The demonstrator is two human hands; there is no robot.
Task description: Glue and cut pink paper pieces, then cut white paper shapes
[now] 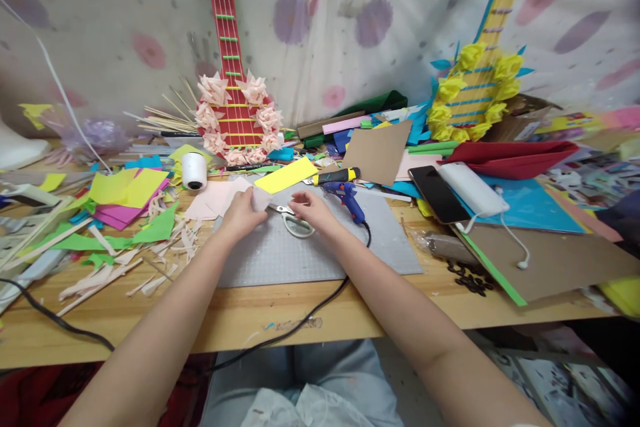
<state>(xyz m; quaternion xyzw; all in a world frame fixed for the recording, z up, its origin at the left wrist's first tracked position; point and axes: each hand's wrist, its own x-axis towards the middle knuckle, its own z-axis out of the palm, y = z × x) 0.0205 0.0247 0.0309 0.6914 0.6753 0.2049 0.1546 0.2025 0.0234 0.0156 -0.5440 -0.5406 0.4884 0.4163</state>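
Observation:
My left hand (243, 213) is closed in a pinch on a small pale pink paper piece (261, 199) held just above the grey cutting mat (310, 250). My right hand (311, 208) hovers beside it with its fingers curled near the paper's right edge; I cannot make out anything in them. White-handled scissors (295, 221) lie on the mat between and under the two hands. A blue glue gun (347, 199) lies just right of my right hand, its black cord (320, 303) running off the front edge.
A red paper guitar (231, 67) and a yellow one (480, 80) lean on the back wall. Coloured paper sheets and scraps (125, 197) cover the left side. A white thread spool (194, 170), phone (437, 192), power bank (473, 188) and cardboard (545, 260) crowd the wooden table (280, 317).

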